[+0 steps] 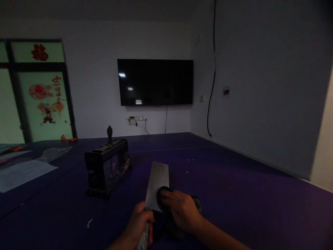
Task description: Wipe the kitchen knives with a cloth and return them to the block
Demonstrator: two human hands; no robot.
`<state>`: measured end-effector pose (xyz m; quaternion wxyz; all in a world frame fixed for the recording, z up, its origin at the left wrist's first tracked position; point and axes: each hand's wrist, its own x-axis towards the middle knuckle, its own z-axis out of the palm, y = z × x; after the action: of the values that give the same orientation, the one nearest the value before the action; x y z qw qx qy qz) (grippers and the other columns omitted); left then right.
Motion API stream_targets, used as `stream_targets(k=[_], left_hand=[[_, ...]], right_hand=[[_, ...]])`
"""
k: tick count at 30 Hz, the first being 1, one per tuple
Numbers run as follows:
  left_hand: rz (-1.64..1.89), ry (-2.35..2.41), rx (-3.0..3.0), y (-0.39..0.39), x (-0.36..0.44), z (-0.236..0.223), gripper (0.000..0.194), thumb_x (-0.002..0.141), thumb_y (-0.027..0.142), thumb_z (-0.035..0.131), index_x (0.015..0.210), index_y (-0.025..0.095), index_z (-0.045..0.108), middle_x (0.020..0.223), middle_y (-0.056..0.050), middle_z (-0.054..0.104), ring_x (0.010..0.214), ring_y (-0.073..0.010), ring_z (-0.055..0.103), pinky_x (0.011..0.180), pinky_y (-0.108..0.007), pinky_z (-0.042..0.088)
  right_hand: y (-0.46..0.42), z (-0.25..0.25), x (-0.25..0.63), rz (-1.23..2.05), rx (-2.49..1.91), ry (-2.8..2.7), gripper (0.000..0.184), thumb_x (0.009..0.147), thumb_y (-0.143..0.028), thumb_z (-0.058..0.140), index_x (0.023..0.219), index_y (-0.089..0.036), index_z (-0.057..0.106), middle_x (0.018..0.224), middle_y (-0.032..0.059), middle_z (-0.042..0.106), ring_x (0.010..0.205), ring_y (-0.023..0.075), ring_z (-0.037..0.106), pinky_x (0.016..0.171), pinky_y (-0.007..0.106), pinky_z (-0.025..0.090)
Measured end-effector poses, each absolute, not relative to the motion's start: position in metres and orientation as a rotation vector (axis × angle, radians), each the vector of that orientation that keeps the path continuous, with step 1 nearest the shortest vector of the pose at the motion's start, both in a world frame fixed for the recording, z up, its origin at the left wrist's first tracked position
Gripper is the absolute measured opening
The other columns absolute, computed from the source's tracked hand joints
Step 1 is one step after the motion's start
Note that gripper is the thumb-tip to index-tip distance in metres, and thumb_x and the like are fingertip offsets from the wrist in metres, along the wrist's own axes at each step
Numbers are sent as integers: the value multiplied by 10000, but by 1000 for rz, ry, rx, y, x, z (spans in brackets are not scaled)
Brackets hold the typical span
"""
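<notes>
My left hand (140, 224) is wrapped around the pale handle (142, 240) of a cleaver, whose broad flat blade (156, 177) points away from me and slightly up. Against the blade's lower right side, my right hand (186, 211) presses a dark, rounded pad (160, 199), with its fingers closed over it. What the pad is made of cannot be made out in the dim light. Behind and beneath my right hand lies another dark object (197, 203), mostly hidden by the hand.
A black box with see-through sides (114, 170) stands left of the cleaver, a small dark vase-shaped piece (109, 134) on top. Printed paper (26, 173) and clear plastic (56, 153) lie farther left on the purple surface (234, 194). A cable (214, 76) hangs along the right wall.
</notes>
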<state>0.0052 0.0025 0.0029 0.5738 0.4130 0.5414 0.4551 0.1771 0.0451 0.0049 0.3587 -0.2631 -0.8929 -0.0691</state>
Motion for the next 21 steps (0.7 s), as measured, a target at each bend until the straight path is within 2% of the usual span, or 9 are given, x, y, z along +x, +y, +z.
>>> stream_targets(k=[4,12,21], left_hand=[[1002,1230,1022,4,4,1,449,530,217,392,971,154,449,292,75,394,213,-128,361,255,-172,215],[1047,1218,1019,3,5,1,383,520,216,408,891,153,475,324,67,415,216,-113,356,257,-178,237],[1036,1223,1004,5,5,1,352,521,224,408,861,162,470,318,66,410,213,-123,372,247,-178,232]], right_hand=[[47,6,178,-184,-753,-2257,439,675,-37,367,1005,-183,618,1147,55,580,866,174,586,735,295,485],[48,6,177,-200,-777,-2264,462,659,-29,370,1025,-175,610,1158,60,572,908,184,578,770,310,479],[46,6,178,-223,-702,-2299,458,647,-38,375,1007,-178,621,1152,67,576,797,179,598,685,300,493]])
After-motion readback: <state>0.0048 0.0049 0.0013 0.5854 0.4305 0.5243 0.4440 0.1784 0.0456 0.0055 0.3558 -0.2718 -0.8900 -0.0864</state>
